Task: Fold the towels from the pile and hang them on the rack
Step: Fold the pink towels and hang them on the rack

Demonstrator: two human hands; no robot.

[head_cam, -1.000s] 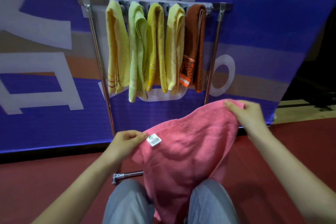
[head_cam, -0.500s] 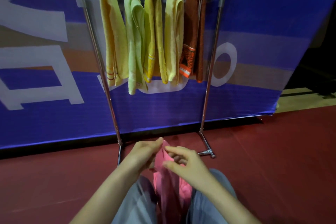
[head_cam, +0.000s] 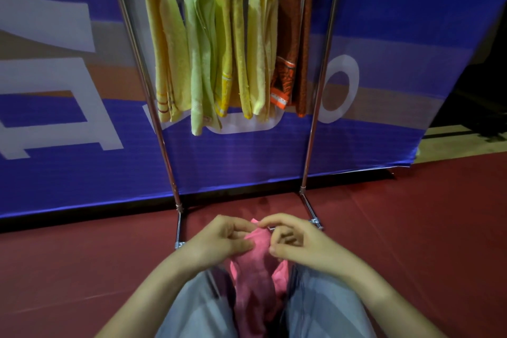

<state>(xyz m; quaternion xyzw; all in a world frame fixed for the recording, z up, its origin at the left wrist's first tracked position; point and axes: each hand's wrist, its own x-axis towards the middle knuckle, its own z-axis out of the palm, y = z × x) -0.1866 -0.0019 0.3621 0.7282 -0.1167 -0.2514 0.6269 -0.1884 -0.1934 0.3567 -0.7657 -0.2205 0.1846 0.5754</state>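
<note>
The fingers (head_cam: 275, 221) of both hands are curled in on the top edge of a pink towel (head_cam: 253, 280), pinching the bunched cloth against the thumbs. The left hand (head_cam: 219, 239) grips it from the left and the right hand (head_cam: 300, 245) from the right, the 2 nearly meeting over the cloth. From that grip the pink towel hangs down between the person's knees in grey trousers (head_cam: 197, 307), near the bottom middle of the view, over the red floor (head_cam: 411, 241). Just beyond the hands are the feet of a metal rack (head_cam: 318, 96), its 2 poles rising to a top bar at the far edge. 5 folded towels hang side by side on that bar: a pale yellow towel (head_cam: 164, 44) at the left, a light green towel (head_cam: 199, 63), a mustard towel (head_cam: 230, 41), a second pale yellow towel (head_cam: 263, 41) and a brown towel (head_cam: 295, 30) at the right. Behind the rack stands a blue banner (head_cam: 384, 123) with white and tan shapes.
</note>
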